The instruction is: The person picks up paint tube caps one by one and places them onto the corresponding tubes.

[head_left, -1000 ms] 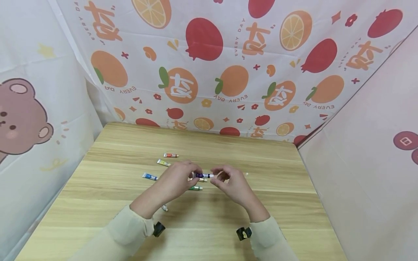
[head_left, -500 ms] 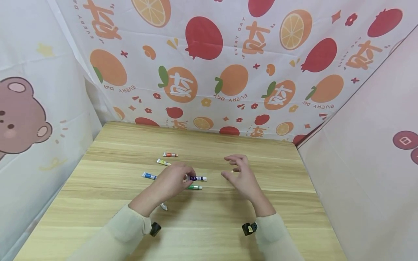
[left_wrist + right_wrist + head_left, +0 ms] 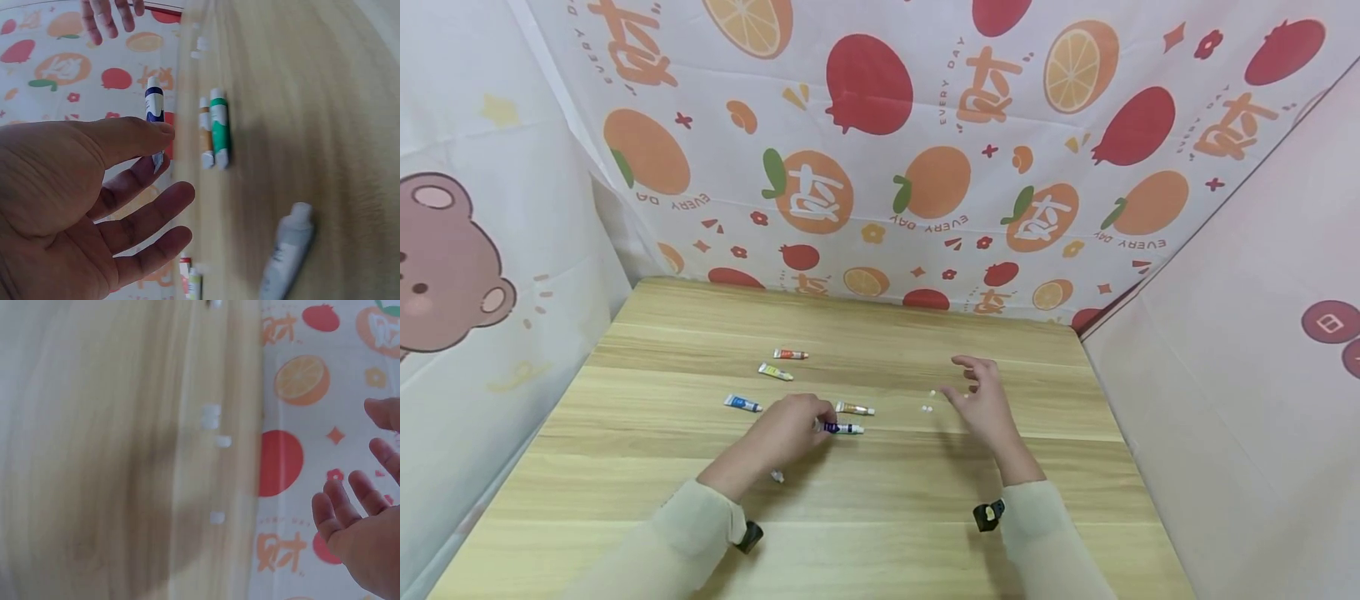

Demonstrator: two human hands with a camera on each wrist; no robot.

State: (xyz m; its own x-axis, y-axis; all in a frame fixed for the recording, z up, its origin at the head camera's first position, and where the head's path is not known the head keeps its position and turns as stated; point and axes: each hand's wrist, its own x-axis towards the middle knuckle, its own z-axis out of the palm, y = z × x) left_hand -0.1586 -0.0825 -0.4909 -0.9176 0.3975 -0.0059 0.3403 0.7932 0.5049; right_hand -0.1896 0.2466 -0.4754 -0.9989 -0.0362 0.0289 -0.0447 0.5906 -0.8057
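Note:
My left hand (image 3: 792, 429) pinches a purple paint tube (image 3: 154, 103) between thumb and forefinger, its other fingers spread. The tube is held above the table, cap pointing away from the hand. Below it lie a green paint tube (image 3: 219, 128) and an ochre paint tube (image 3: 854, 409), side by side in the left wrist view; the purple tube covers most of the green one in the head view. My right hand (image 3: 988, 410) hovers over the right side with thumb and fingers apart, holding nothing. Near it several small white pieces (image 3: 928, 409) lie on the wood.
Red (image 3: 791, 355), yellow (image 3: 775, 372) and blue (image 3: 742, 403) paint tubes lie on the table (image 3: 880, 533) to the left. A silvery-white tube (image 3: 287, 253) lies nearer, mostly behind my left forearm in the head view. A fruit-printed cloth (image 3: 880, 200) hangs along the back edge.
My left hand has moved the purple tube left and nearer, from the ochre tube to over the green one. My right hand has drawn away to the right, uncovering small white pieces.

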